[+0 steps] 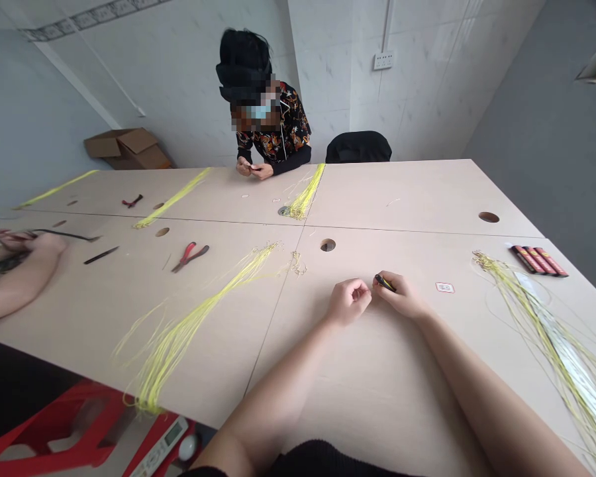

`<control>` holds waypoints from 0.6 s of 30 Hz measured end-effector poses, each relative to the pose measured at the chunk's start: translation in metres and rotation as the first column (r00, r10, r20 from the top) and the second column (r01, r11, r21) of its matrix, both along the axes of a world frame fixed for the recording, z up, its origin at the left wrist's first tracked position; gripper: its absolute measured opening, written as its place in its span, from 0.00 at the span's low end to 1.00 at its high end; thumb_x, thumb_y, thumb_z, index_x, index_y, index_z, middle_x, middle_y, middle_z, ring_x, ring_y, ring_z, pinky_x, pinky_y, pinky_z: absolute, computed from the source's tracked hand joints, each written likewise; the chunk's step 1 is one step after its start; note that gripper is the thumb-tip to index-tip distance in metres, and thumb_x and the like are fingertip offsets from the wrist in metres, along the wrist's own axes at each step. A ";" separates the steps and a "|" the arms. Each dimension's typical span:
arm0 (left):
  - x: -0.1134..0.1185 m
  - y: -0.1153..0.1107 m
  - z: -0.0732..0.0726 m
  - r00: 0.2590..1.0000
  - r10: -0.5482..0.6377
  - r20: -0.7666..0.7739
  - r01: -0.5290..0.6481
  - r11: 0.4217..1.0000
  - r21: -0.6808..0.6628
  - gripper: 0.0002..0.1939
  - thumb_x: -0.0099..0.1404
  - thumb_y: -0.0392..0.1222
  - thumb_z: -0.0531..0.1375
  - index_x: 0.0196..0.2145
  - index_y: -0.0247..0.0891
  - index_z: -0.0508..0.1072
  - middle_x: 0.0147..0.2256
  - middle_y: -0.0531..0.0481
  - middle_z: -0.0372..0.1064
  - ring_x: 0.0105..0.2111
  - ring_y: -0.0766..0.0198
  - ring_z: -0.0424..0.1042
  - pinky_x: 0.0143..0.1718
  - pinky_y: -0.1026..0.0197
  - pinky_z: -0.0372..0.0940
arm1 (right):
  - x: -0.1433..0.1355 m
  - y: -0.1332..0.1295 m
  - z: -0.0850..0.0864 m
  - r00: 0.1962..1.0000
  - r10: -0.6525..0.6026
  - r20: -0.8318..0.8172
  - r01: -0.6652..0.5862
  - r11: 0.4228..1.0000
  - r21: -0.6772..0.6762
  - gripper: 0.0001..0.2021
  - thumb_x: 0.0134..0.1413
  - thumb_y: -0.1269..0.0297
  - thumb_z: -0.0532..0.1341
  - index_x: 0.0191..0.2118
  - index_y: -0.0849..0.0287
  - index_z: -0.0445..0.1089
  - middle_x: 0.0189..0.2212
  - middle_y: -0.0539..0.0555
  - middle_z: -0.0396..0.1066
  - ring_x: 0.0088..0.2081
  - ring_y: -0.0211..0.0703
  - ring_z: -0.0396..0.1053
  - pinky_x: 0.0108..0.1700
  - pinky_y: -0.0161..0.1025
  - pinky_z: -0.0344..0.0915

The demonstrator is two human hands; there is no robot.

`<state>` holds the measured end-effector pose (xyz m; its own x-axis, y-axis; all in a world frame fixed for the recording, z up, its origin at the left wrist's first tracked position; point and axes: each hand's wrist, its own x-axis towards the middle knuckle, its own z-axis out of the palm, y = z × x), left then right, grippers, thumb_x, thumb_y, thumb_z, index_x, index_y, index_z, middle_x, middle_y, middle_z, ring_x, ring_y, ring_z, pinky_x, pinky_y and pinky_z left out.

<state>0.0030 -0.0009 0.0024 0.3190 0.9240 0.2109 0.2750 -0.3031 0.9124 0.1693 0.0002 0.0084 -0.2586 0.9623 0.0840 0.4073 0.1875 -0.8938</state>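
My left hand (348,301) rests on the table in a pinch, and whatever its fingertips hold is too small to make out. Close beside it, my right hand (401,296) is closed around a small black-and-yellow tool (386,283), mostly hidden by the fingers. A bundle of yellow cords (213,298) with metal pieces at its far end lies left of my hands. Small loose gold-coloured pieces (298,265) sit near that end. To the right, a second bundle of yellow cords (519,298) lies partly over a white strip (571,351).
Red-and-black pliers (191,256), a dark thin tool (101,255), a label card (445,287) and red-and-black packs (538,260) lie on the table (377,384). A round hole (328,245) opens ahead. Co-workers' hands are across (255,169) and at left (34,245).
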 end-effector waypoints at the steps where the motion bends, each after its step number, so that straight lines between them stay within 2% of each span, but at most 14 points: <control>1: 0.000 0.000 0.000 1.000 0.012 0.023 -0.012 1.000 0.002 0.08 0.56 0.39 0.55 0.21 0.36 0.64 0.20 0.56 0.59 0.21 0.71 0.57 0.24 0.67 0.52 | 0.000 0.000 0.001 1.000 -0.012 -0.019 0.012 1.000 0.002 0.07 0.50 0.63 0.54 0.27 0.60 0.63 0.22 0.49 0.61 0.26 0.35 0.56 0.29 0.34 0.53; 5: -0.003 0.002 0.000 0.988 0.091 0.123 -0.093 0.996 0.010 0.11 0.60 0.42 0.55 0.23 0.36 0.64 0.20 0.56 0.58 0.20 0.72 0.55 0.22 0.67 0.51 | 0.003 0.000 0.001 0.976 -0.129 -0.177 0.116 0.990 -0.080 0.10 0.50 0.59 0.55 0.26 0.59 0.62 0.19 0.47 0.55 0.23 0.34 0.52 0.26 0.34 0.49; 8: -0.004 0.003 -0.002 0.977 0.133 0.165 -0.139 0.990 0.028 0.13 0.62 0.45 0.55 0.23 0.36 0.63 0.19 0.57 0.55 0.19 0.72 0.54 0.22 0.67 0.50 | 0.002 0.001 -0.001 0.882 -0.238 -0.407 0.163 0.964 -0.210 0.12 0.48 0.57 0.58 0.24 0.58 0.57 0.16 0.45 0.49 0.20 0.32 0.47 0.24 0.34 0.46; 12: -0.005 0.004 -0.003 0.973 0.139 0.185 -0.152 0.987 0.058 0.14 0.64 0.46 0.54 0.24 0.36 0.63 0.19 0.57 0.54 0.19 0.72 0.53 0.22 0.67 0.50 | -0.011 0.000 -0.004 0.684 -0.284 -0.673 0.084 0.946 -0.313 0.18 0.43 0.61 0.62 0.21 0.58 0.49 0.15 0.43 0.45 0.19 0.30 0.43 0.23 0.34 0.46; 15: -0.005 0.004 -0.003 0.970 0.140 0.198 -0.159 0.984 0.082 0.14 0.65 0.46 0.53 0.25 0.36 0.63 0.20 0.57 0.54 0.20 0.72 0.53 0.23 0.67 0.50 | -0.026 -0.002 -0.004 0.593 -0.337 -0.731 0.051 0.922 -0.384 0.19 0.42 0.63 0.63 0.19 0.58 0.48 0.15 0.44 0.47 0.20 0.30 0.46 0.23 0.33 0.48; 18: -0.005 0.004 -0.003 0.969 0.142 0.204 -0.165 0.981 0.100 0.13 0.65 0.46 0.53 0.26 0.36 0.63 0.20 0.56 0.55 0.21 0.71 0.54 0.23 0.67 0.51 | -0.037 -0.007 -0.003 0.509 -0.389 -0.768 -0.008 0.890 -0.456 0.17 0.42 0.61 0.62 0.20 0.58 0.50 0.17 0.46 0.52 0.21 0.31 0.50 0.24 0.33 0.51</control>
<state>-0.0015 0.0031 -0.0001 0.1173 0.9243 0.3632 0.1463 -0.3778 0.9142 0.1322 -0.0067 0.0052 -0.0664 0.9770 -0.2028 -0.5638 -0.2044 -0.8002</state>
